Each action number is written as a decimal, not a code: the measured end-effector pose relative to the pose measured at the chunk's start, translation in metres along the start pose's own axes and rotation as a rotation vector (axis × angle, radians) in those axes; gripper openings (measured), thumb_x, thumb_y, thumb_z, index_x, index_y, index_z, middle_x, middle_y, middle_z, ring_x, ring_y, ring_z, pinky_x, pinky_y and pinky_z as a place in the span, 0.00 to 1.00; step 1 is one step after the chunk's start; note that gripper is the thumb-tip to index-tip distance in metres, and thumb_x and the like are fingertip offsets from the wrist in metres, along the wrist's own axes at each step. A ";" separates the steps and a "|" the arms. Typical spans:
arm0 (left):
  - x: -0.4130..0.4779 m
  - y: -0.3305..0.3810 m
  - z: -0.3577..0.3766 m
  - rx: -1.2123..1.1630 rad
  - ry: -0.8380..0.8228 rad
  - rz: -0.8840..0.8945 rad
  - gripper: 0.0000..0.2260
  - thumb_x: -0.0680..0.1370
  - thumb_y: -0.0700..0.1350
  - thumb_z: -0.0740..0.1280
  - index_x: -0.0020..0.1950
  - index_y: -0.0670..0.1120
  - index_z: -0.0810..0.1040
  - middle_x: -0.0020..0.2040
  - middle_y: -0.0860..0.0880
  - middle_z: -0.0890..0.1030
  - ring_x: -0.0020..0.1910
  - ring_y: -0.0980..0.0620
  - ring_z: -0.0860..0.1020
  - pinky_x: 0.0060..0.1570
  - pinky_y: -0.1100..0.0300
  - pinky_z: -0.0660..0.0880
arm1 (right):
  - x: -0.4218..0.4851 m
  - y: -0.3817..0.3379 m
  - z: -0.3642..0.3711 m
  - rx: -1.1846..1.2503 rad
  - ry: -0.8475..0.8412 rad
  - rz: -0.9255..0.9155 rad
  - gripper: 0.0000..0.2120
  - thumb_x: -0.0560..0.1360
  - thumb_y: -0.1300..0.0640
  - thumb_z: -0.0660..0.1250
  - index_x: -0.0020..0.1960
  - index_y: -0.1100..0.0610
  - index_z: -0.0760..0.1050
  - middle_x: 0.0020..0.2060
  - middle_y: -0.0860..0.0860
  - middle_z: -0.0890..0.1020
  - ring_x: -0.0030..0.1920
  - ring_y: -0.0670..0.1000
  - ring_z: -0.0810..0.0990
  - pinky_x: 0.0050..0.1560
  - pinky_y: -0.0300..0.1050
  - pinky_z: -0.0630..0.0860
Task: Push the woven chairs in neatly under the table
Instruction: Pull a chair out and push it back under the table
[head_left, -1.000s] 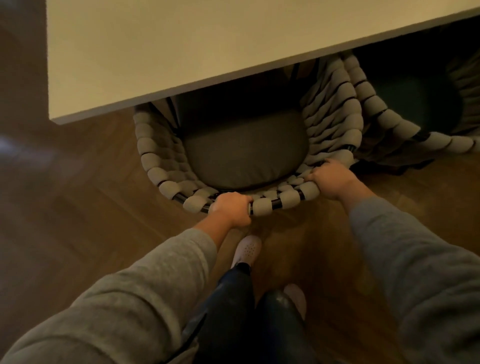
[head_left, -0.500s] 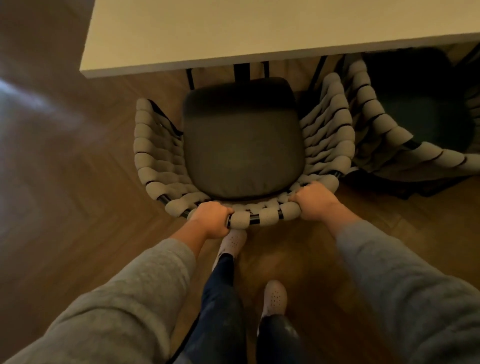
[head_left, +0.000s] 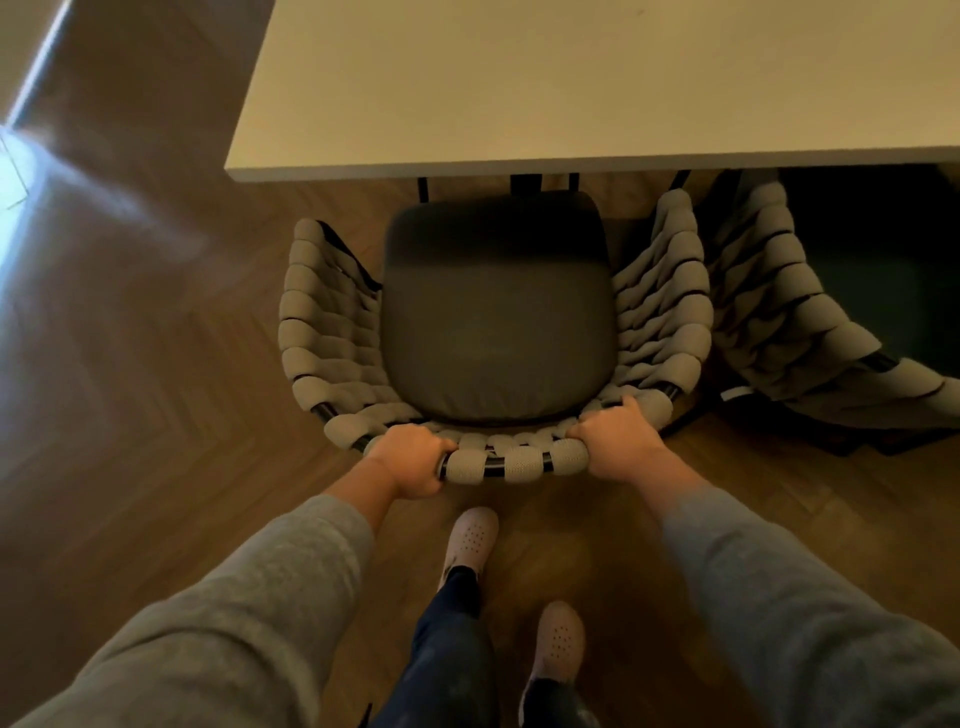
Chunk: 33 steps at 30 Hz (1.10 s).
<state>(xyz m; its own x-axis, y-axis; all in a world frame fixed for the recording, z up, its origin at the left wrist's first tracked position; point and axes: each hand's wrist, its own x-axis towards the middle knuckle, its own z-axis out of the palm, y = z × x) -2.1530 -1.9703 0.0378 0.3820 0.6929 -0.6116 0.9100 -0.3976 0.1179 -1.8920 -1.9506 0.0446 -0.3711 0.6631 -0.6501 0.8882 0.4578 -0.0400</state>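
A woven chair (head_left: 322, 332) with thick grey rope weave and a dark seat cushion (head_left: 498, 312) stands in front of me, almost wholly out from under the cream table (head_left: 571, 88). Only the cushion's front edge reaches the table's near edge. My left hand (head_left: 410, 460) grips the top rail of the backrest on its left side. My right hand (head_left: 615, 439) grips the same rail on the right. A second woven chair (head_left: 779, 312) stands to the right, partly under the table, its arm close beside the first chair's.
Herringbone wood floor (head_left: 156, 389) spreads to the left, with a bright patch of light at the far left. My feet in pale perforated shoes (head_left: 470, 540) stand right behind the chair. Dark table legs (head_left: 524, 183) show under the table's edge.
The chair I hold has come back out from under the table towards me; its whole seat cushion now shows. Both hands keep their grip on the backrest rail.
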 end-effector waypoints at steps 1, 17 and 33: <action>0.003 -0.005 -0.004 -0.002 0.008 0.003 0.13 0.77 0.51 0.64 0.61 0.54 0.75 0.50 0.51 0.81 0.48 0.51 0.79 0.46 0.59 0.73 | 0.006 0.001 -0.005 -0.008 -0.007 0.002 0.15 0.77 0.51 0.63 0.63 0.43 0.73 0.55 0.48 0.79 0.59 0.53 0.76 0.69 0.61 0.60; 0.028 -0.070 -0.035 -0.004 0.032 0.020 0.12 0.78 0.50 0.64 0.60 0.52 0.75 0.50 0.50 0.81 0.49 0.51 0.78 0.47 0.60 0.70 | 0.061 -0.013 -0.048 0.011 0.000 -0.013 0.17 0.77 0.49 0.64 0.65 0.43 0.71 0.58 0.47 0.77 0.59 0.51 0.75 0.65 0.55 0.63; 0.036 -0.077 -0.036 0.035 0.049 0.060 0.11 0.77 0.51 0.63 0.59 0.53 0.75 0.48 0.50 0.81 0.48 0.51 0.79 0.46 0.58 0.74 | 0.078 -0.005 -0.042 -0.003 0.001 0.013 0.15 0.75 0.50 0.64 0.61 0.43 0.75 0.56 0.46 0.79 0.57 0.50 0.76 0.65 0.55 0.63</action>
<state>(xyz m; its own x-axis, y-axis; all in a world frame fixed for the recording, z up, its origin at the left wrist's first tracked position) -2.2034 -1.8928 0.0352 0.4434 0.6954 -0.5654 0.8795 -0.4593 0.1249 -1.9369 -1.8766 0.0260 -0.3601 0.6695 -0.6497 0.8919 0.4513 -0.0294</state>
